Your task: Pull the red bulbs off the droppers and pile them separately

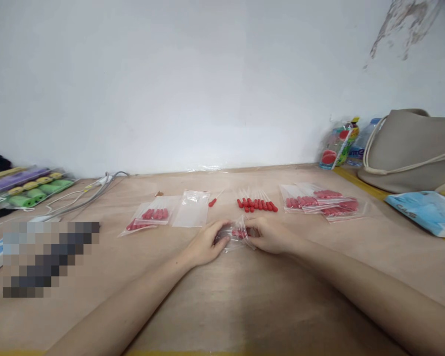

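Nearest the camera, the person's left forearm point(144, 291) and right forearm point(356, 278) slant in from the lower corners of the frame, over the broad worktop point(211, 311). A large grey bag point(408, 143) stands at the right edge. Overlapping packets of red-tipped sticks point(300, 201) lie right of centre, and smaller packets point(155, 214) left of centre. In the middle of the frame, the right hand point(269, 235) has its fingers and thumb closed on one edge of a clear bag point(236, 243); the left hand point(207, 242) is part-curled around the opposite side, thumb and forefinger apart, and how firmly it grips cannot be told. A flat bag point(190, 210) lies just beyond the left hand. The film between the hands is crumpled and looks slick, so a loosened pinch could let it fold or slip, spilling the red tips point(239, 233) showing there; whether these are fully inside is unclear. Just beyond the right hand, a row of loose sticks point(257, 203) could be scattered by a forward nudge of the knuckles, and a lone stick point(212, 202) beside it could roll away.
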`<control>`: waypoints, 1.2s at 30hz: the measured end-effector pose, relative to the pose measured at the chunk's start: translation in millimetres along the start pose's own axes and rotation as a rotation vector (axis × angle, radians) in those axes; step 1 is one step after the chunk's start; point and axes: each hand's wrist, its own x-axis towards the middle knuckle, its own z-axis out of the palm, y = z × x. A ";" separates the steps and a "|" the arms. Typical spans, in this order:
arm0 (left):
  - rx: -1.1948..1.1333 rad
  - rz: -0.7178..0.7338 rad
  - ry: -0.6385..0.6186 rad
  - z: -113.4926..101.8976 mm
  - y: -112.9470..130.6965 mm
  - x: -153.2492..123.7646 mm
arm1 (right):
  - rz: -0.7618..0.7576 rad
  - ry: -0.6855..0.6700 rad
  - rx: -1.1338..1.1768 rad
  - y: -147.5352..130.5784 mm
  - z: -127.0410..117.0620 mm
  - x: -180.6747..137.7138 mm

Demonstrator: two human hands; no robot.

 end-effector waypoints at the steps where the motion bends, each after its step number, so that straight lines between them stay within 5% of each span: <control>1: 0.009 0.006 -0.008 -0.3 -0.7 -0.4 | 0.005 0.004 -0.003 0.8 0.4 0.3; 10: 0.035 0.108 -0.145 -6.9 0.1 -1.7 | 0.086 -0.024 0.138 13.1 -1.6 2.1; 20: 0.046 0.095 -0.152 -6.4 -0.6 -1.9 | -0.122 -0.029 -0.138 7.1 -2.0 1.8; 26: 0.053 0.106 -0.155 -5.6 -2.9 -3.0 | -0.048 -0.070 -0.202 10.2 -5.2 3.8; 36: 0.046 0.096 -0.166 -8.9 1.5 -2.9 | 0.108 -0.103 0.058 18.2 -10.0 3.1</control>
